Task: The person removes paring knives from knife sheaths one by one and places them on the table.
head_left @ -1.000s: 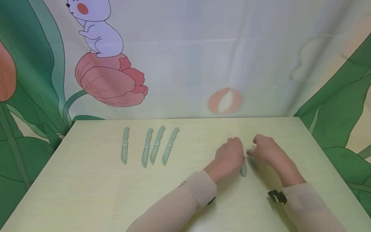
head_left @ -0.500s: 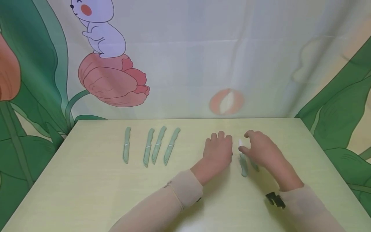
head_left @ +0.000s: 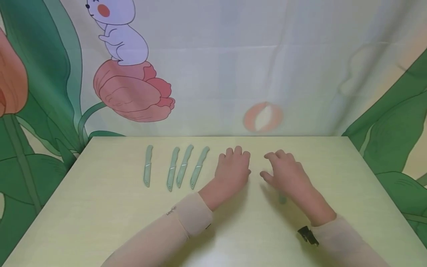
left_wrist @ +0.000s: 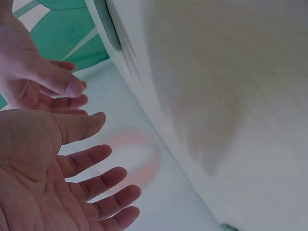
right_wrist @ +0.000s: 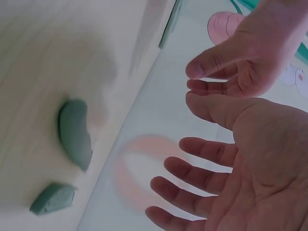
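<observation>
Several light-green knives with green covers lie on the table, including the leftmost knife (head_left: 148,166) and the knife nearest the hands (head_left: 200,167). My left hand (head_left: 232,168) is just right of that row, fingers extended and holding nothing; its palm also shows in the left wrist view. My right hand (head_left: 288,174) is spread and holds nothing. Below its palm the end of a green piece (head_left: 282,199) shows, the rest hidden. In the right wrist view, a curved green piece (right_wrist: 75,134), like a knife handle, lies beside a shorter-looking green piece (right_wrist: 54,198).
The pale wooden table (head_left: 110,218) reaches back to a cloth backdrop (head_left: 213,74) printed with a white animal, flowers and leaves. Both sleeves are beige, and a black buckle (head_left: 308,236) hangs at the right cuff.
My left hand has moved left, away from the green pieces, and its fingers have straightened. My right hand has spread and shifted left, now covering most of the green pieces in the head view.
</observation>
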A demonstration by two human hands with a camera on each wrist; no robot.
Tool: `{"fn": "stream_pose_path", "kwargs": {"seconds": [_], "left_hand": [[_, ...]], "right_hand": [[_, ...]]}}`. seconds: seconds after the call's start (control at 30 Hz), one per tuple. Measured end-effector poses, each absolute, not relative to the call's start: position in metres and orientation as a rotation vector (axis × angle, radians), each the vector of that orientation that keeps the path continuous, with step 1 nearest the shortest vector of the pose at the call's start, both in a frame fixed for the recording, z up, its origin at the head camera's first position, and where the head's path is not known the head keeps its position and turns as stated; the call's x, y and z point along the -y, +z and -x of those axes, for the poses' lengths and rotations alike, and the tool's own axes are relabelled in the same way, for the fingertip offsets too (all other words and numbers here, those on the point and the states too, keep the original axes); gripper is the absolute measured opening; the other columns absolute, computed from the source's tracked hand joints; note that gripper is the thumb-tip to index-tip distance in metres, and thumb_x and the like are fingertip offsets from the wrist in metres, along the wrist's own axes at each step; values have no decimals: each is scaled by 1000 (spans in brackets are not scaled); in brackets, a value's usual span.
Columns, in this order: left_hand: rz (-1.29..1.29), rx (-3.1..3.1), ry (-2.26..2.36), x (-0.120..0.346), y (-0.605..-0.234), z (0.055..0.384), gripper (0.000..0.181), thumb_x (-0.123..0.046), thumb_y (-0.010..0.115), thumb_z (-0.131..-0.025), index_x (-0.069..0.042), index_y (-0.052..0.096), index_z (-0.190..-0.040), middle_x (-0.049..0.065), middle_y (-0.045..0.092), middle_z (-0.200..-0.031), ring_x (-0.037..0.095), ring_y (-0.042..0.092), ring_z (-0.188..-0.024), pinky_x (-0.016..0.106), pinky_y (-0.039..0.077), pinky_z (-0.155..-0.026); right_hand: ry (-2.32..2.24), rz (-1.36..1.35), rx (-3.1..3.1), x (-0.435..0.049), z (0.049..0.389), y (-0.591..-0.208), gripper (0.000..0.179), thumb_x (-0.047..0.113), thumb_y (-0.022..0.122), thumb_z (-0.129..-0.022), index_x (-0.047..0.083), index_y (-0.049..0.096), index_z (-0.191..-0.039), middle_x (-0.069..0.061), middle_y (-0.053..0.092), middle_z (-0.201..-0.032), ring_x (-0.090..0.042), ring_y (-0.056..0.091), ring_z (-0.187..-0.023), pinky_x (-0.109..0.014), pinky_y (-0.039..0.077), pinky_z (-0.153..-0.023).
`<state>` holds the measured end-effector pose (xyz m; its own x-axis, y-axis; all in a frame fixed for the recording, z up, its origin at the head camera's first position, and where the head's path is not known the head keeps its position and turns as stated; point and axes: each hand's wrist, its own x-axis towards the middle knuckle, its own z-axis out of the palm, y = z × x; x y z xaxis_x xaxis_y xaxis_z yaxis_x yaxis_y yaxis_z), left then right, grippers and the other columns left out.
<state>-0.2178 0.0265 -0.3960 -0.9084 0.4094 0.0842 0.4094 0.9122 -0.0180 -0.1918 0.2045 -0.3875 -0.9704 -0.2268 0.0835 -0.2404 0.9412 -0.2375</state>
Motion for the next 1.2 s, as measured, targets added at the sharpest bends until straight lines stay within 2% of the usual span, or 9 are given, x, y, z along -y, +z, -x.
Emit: {"fn": "stream_pose_path", "kwargs": {"seconds": [0.27,0.67,1.2], "left_hand": [[594,2995,-45,6,-397,229,32,-36,75,-101,-12,66,-120,5,57,-110,27,54,-99,39,50,-86],[457,3013,-82,44,-400,249,34,-32,73,-102,-7,66,-124,11,60,-115,33,57,-107,48,51,-90],[339,3101,-131,79,-411,282,41,-31,67,-106,1,62,-131,17,59,-122,35,56,-110,51,54,-93]], "right_hand": [[267,-441,2991,-187,192,-395,54,31,76,-98,3,61,-141,-22,61,-135,-46,57,-120,-62,54,-88],[250,-556,2916,-161,194,-407,56,34,81,-95,5,63,-139,-18,60,-133,-46,56,-122,-60,53,-89],[276,-631,2943,-128,199,-415,59,40,79,-97,10,61,-144,-18,57,-140,-45,52,-129,-60,51,-94]]}}
